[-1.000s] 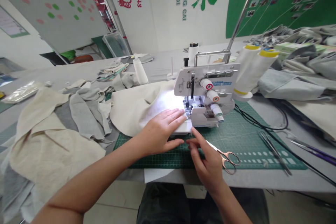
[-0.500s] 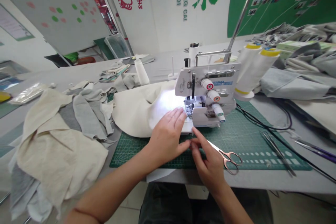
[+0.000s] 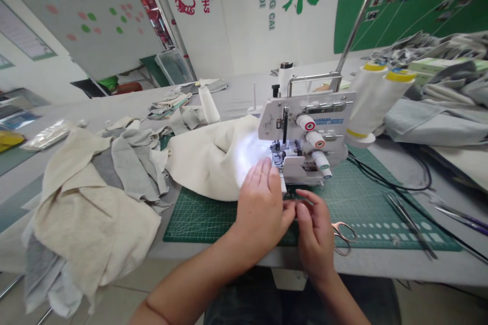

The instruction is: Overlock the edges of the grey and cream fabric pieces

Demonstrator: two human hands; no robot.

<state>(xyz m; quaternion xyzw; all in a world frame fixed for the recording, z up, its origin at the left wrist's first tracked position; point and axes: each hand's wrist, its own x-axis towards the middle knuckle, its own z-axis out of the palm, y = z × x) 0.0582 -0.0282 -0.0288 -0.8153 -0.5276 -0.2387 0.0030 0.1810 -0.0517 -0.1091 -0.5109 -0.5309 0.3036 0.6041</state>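
Note:
A white overlock sewing machine [image 3: 305, 137] stands on a green cutting mat [image 3: 362, 203], its lamp lighting a cream fabric piece [image 3: 209, 157] under the presser foot. My left hand [image 3: 263, 208] lies flat on the fabric just in front of the needle, fingers together and pointing at the machine. My right hand [image 3: 316, 233] sits beside it, fingers bent, thumb and forefinger pinching near the fabric's near edge. What they pinch is too small to tell. Rose-gold scissors [image 3: 345, 236] lie partly under my right hand.
Cream and grey fabric pieces [image 3: 95, 198] are heaped at the left. Two white thread cones [image 3: 375, 99] stand right of the machine. Tweezers [image 3: 412, 218], cables and folded grey cloth [image 3: 434, 122] lie at the right. A small spool [image 3: 209, 104] stands behind.
My left hand turned and slid nearer to the needle; my right hand drew back from the machine's base to meet the left thumb. The view shifted slightly left.

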